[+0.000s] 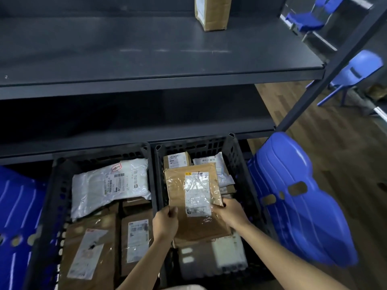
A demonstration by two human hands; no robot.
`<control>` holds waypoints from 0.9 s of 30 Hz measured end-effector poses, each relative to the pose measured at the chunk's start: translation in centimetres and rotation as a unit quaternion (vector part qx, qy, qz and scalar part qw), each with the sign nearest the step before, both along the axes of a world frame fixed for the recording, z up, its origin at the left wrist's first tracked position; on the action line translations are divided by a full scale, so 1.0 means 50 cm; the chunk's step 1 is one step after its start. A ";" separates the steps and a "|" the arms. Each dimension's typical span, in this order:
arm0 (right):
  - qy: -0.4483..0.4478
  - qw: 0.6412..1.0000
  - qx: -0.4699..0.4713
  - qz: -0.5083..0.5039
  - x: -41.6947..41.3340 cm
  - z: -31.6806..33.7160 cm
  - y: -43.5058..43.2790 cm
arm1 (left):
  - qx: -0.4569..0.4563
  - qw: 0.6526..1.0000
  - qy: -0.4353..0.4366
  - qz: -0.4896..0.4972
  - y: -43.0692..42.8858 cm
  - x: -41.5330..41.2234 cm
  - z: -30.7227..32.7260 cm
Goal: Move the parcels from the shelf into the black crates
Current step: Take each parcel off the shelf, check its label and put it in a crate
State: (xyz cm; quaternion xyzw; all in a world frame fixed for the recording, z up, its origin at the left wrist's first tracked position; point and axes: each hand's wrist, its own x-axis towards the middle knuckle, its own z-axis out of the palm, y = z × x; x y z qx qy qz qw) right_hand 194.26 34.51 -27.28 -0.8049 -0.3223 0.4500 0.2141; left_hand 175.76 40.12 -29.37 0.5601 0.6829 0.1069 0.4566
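A flat brown parcel (193, 197) with a white label is held over the right black crate (240, 162). My left hand (165, 223) grips its lower left edge and my right hand (231, 214) grips its lower right edge. Several parcels lie under it in that crate. The left black crate (48, 216) holds a white plastic mailer (109, 185) and brown boxes (92, 252). One brown cardboard parcel (212, 12) stands upright on the grey upper shelf (146, 65).
Blue plastic chairs stand on both sides of the crates, one at the right (299, 197) and one at the left (16, 222). More blue chairs (356, 74) sit beyond the shelf's slanted post (326, 74). The lower shelf (125, 130) is dark.
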 end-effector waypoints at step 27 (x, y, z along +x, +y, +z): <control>-0.071 0.997 -0.023 0.018 -0.021 -0.074 0.042 | 0.005 0.998 0.042 0.044 0.026 -0.004 -0.044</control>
